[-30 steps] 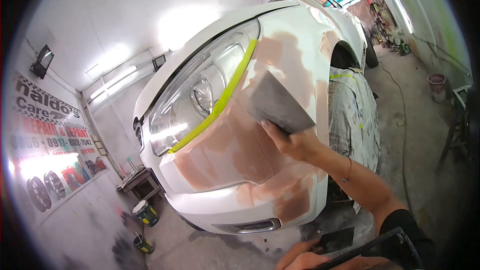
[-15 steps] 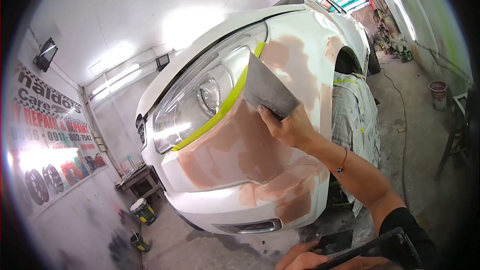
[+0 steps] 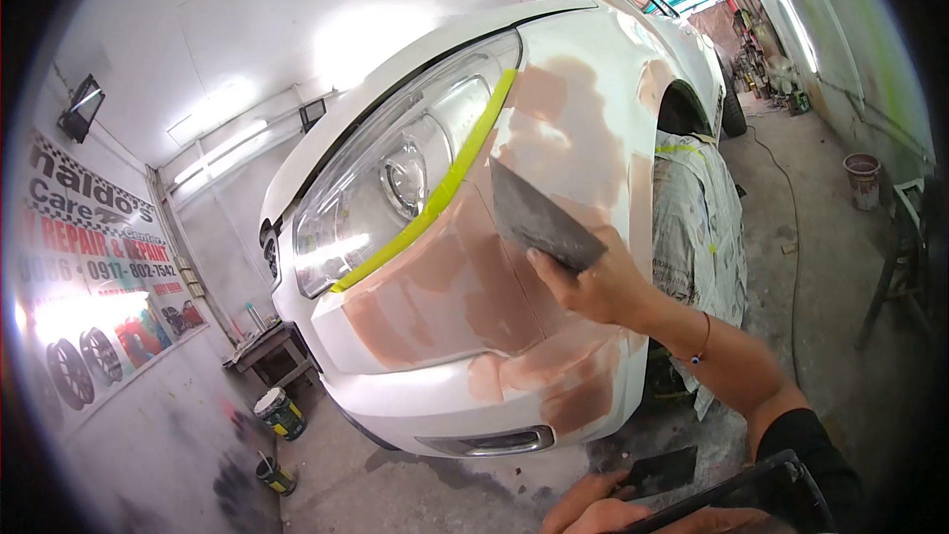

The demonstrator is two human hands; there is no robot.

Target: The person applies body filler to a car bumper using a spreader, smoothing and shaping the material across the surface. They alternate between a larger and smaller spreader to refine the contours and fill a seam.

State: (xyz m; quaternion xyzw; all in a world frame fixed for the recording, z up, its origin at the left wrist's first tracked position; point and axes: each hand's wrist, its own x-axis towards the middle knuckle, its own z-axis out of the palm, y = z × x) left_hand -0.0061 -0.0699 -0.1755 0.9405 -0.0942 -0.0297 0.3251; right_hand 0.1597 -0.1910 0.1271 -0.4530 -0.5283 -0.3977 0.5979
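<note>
The right hand (image 3: 603, 282) grasps a thin grey plate (image 3: 544, 218), the thumb pressed on its lower part and the other fingers largely hidden. The plate slants over the front corner of a white car (image 3: 613, 109), just beside the headlight (image 3: 395, 178) and to the right of the yellow-green tape (image 3: 435, 203) along the lamp's edge. Its upper left corner is at or very near the panel; whether it touches cannot be told.

Brownish patches (image 3: 405, 311) cover the bodywork below the headlight, behind the plate and further along the fender. A red cord (image 3: 705, 331) with a small bead circles the right wrist.

The left hand (image 3: 593, 509) is low in the view, partly cut off, its fingers bent at the end of a dark flat piece (image 3: 664, 471); whether it grasps that piece cannot be told. A black-framed object (image 3: 806, 489) crosses the lower right, in front of the dark sleeve.

A crumpled sheet (image 3: 697, 237) drapes the front wheel area. Beyond it, a bucket (image 3: 863, 188) stands on the floor near the wall. To the left, two dark tins stand below a bench (image 3: 267, 344) and a printed banner (image 3: 99, 262).
</note>
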